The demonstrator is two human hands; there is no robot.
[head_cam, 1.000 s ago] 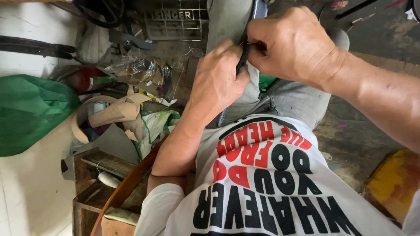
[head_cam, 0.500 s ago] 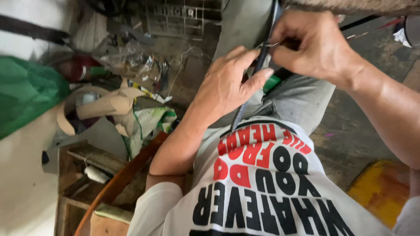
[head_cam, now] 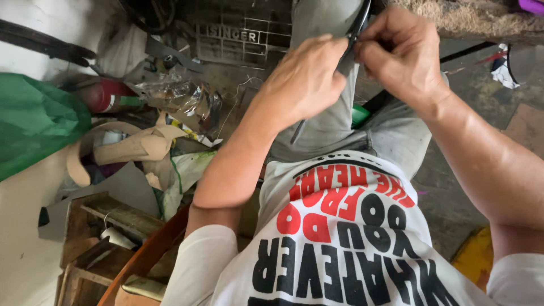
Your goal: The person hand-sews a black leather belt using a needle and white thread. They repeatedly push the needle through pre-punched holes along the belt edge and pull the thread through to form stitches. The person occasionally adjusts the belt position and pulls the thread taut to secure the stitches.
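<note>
At the far left a green plastic bag (head_cam: pixel 34 122) bulges, though what fills it is hidden. Next to it curled tan leather offcuts (head_cam: pixel 127 147) lie beside a crumpled clear wrapper (head_cam: pixel 181 99), and lower down an open wooden box (head_cam: pixel 107 238) holds a pale roll and scraps. Toward the middle, the left hand (head_cam: pixel 303 79) rests on the grey trouser knee (head_cam: pixel 334 122), its fingers curled closed around a thin dark strap (head_cam: pixel 352 35), probably leather or rubber. The strap looks light, limp and flexible, best pinched close to the worked spot. On the right, the right hand (head_cam: pixel 399 54) pinches the same strap at its upper end, fingers tightly closed.
</note>
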